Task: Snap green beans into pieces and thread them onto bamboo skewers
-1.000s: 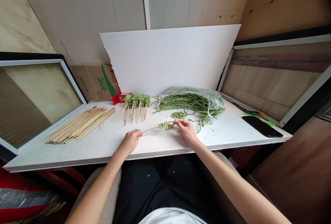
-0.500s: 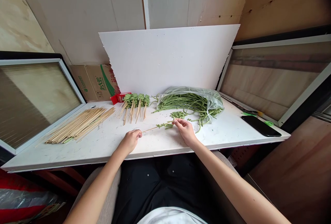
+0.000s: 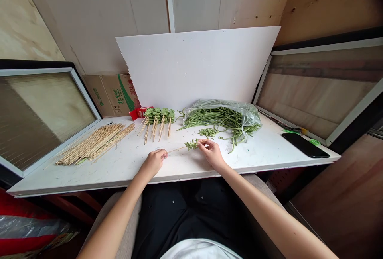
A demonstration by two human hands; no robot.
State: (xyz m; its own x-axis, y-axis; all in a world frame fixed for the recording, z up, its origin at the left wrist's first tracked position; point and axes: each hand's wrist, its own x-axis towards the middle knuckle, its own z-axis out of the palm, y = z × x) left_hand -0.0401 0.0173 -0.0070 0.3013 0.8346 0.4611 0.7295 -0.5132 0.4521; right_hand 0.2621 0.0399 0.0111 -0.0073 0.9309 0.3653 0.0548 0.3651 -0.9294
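Note:
My left hand [image 3: 154, 161] is closed on the bare end of a thin wooden skewer [image 3: 177, 149], held nearly level just above the table. Green bean pieces [image 3: 190, 144] are threaded crosswise on its far part. Fingers of my right hand [image 3: 210, 152] pinch the beans at the skewer's other end; its tip is hidden behind them. Just beyond that hand lies a small heap of cut bean ends [image 3: 208, 132]. Behind it, long green beans [image 3: 214, 117] stick out of a clear plastic bag [image 3: 249, 112].
Loose bare skewers [image 3: 94, 144] lie at the left of the white table [image 3: 125, 173]. Several finished bean skewers [image 3: 160, 114] are stacked by a red packet [image 3: 136, 113]. A black phone [image 3: 305, 145] rests at the right edge. A white board [image 3: 197, 67] stands at the back.
The bean pieces on the skewer have turned from lying along it to standing crosswise. My right hand has shifted slightly; my left hand keeps its hold. The view has moved a little.

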